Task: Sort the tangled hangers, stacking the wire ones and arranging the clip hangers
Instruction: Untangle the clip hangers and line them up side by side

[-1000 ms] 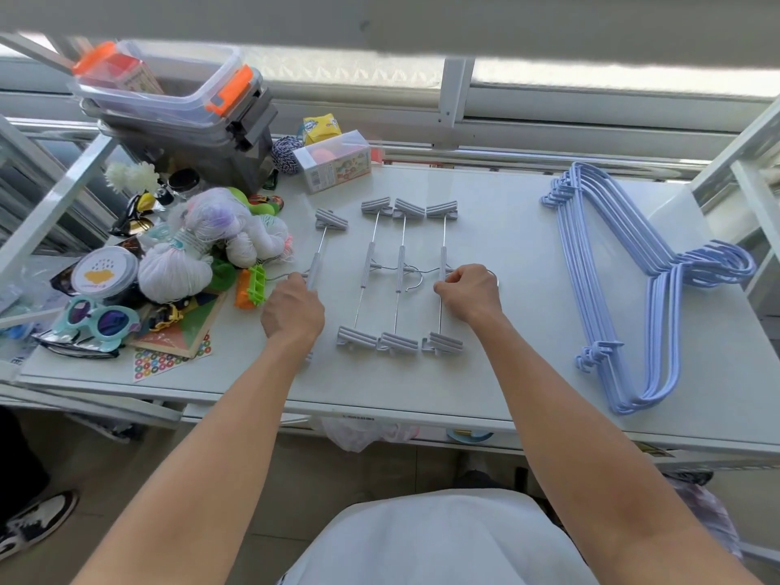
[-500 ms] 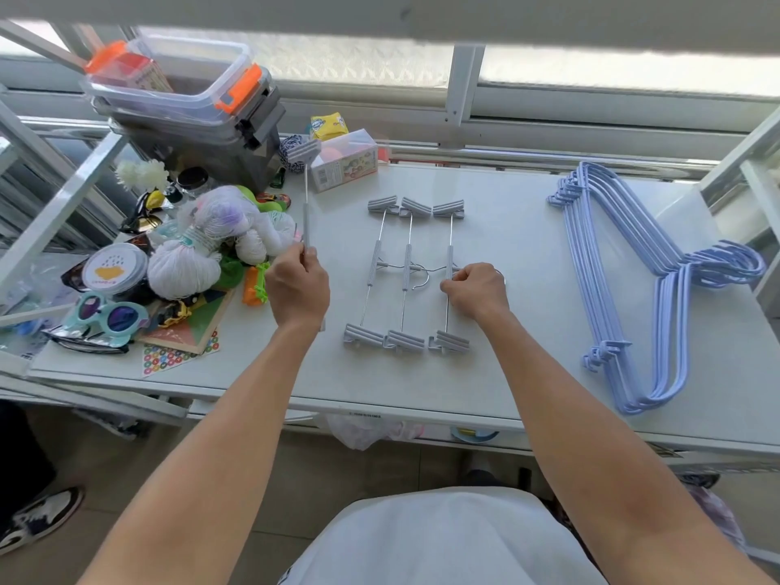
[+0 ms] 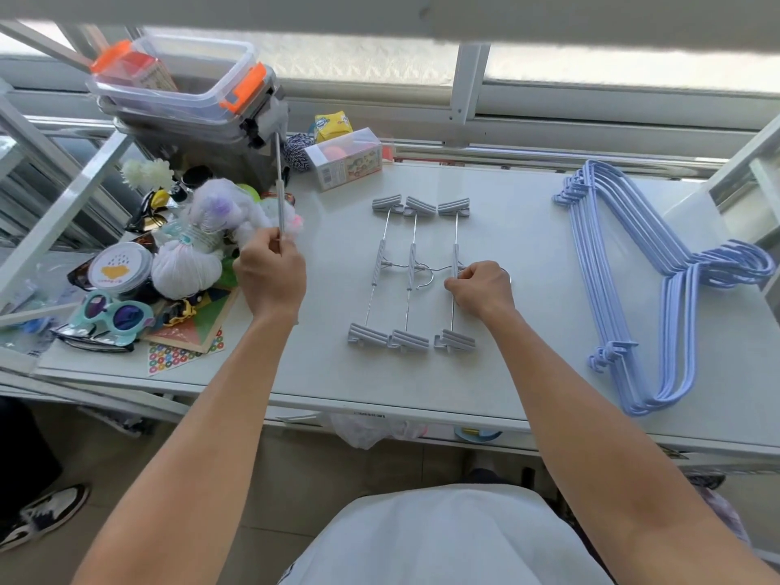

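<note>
Three grey clip hangers lie side by side in the middle of the white table, bars running near to far. My left hand grips a fourth clip hanger by its bar and holds it upright above the table's left part; its upper clip blurs against the storage boxes. My right hand is curled over the middle of the rightmost lying hanger, at its hook. A stack of light-blue wire hangers lies on the right side of the table.
Clutter fills the table's left end: stacked plastic storage boxes, plush toys, sunglasses, a round tin, a small carton. A window frame runs behind. White rails stand at both sides.
My left hand has lifted the fourth clip hanger off the table and stood it upright, raising it higher and farther left. My right hand stayed on the rightmost hanger.
</note>
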A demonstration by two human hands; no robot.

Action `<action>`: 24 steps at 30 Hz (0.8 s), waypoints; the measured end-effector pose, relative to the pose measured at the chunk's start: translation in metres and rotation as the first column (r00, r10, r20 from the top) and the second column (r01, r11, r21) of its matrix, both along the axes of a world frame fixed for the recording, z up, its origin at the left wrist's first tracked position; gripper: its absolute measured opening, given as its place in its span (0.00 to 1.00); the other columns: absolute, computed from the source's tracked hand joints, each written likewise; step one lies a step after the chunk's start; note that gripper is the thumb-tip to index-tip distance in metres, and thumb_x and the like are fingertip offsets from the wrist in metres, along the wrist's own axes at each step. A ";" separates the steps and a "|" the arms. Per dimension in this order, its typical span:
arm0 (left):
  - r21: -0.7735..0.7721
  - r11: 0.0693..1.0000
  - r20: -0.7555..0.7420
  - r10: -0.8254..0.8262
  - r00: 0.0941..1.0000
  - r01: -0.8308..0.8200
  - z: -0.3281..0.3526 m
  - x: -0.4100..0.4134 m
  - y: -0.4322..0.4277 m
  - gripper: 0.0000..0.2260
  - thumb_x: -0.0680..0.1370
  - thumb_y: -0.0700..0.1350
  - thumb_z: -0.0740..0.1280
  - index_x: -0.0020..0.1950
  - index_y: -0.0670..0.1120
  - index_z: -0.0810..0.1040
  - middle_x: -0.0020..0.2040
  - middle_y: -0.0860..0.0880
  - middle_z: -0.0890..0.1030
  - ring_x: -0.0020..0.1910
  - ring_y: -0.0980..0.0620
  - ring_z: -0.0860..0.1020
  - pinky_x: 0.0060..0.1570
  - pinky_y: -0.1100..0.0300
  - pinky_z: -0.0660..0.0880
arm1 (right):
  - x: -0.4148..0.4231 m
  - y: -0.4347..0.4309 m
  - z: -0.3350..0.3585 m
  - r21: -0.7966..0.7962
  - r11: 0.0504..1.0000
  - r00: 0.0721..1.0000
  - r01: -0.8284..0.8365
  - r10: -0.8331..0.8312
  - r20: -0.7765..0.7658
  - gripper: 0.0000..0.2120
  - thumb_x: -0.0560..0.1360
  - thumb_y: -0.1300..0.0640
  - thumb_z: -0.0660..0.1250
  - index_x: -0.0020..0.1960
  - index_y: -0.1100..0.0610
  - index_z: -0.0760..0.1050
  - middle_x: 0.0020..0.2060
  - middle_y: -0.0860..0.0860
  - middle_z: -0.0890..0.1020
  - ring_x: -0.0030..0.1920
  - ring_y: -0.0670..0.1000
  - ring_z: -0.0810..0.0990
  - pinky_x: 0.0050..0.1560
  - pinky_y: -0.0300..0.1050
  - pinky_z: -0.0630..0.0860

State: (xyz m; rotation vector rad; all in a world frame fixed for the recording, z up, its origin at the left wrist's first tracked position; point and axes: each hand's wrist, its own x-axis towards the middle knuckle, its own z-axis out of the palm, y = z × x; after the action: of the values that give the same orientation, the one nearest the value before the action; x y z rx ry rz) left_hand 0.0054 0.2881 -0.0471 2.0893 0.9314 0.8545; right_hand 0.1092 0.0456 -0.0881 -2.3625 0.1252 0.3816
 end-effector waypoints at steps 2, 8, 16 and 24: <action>-0.015 1.000 -0.131 0.012 0.991 -0.014 -0.007 -0.001 -0.003 0.11 0.77 0.46 0.64 0.42 0.40 0.81 0.40 0.43 0.82 0.40 0.44 0.77 0.39 0.59 0.69 | 0.001 0.000 0.000 -0.006 1.000 1.000 -0.003 0.003 -0.003 0.11 0.68 0.56 0.68 0.42 0.64 0.81 0.39 0.58 0.84 0.39 0.55 0.78 0.39 0.43 0.75; -0.052 0.996 -0.354 -0.086 0.931 0.072 -0.035 -0.004 -0.018 0.10 0.76 0.45 0.66 0.39 0.41 0.80 0.41 0.40 0.82 0.45 0.39 0.79 0.42 0.56 0.70 | 0.002 -0.001 -0.001 -0.003 1.000 1.000 -0.001 0.001 -0.007 0.11 0.67 0.55 0.68 0.40 0.64 0.81 0.38 0.58 0.85 0.39 0.54 0.79 0.40 0.43 0.75; -0.129 0.991 -0.508 -0.106 0.855 0.047 -0.046 -0.003 -0.032 0.08 0.76 0.45 0.67 0.45 0.39 0.78 0.48 0.39 0.82 0.51 0.37 0.79 0.46 0.53 0.73 | 0.001 -0.001 0.000 0.001 1.000 1.000 0.003 -0.003 -0.018 0.12 0.67 0.55 0.68 0.42 0.64 0.81 0.39 0.58 0.85 0.41 0.55 0.81 0.42 0.44 0.77; -0.034 0.997 -0.392 -0.083 0.916 0.076 -0.037 -0.005 -0.050 0.06 0.78 0.42 0.65 0.49 0.39 0.76 0.48 0.39 0.82 0.49 0.37 0.78 0.46 0.51 0.72 | 0.002 -0.001 -0.001 0.012 1.000 1.000 0.013 -0.013 -0.008 0.10 0.69 0.56 0.69 0.44 0.62 0.82 0.40 0.56 0.85 0.47 0.55 0.82 0.44 0.43 0.76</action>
State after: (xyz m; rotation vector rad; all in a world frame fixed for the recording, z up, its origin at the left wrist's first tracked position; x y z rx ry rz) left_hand 0.0005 0.2385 -0.0841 2.3124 1.0431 0.3834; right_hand 0.1108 0.0445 -0.0896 -2.3475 0.1418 0.3840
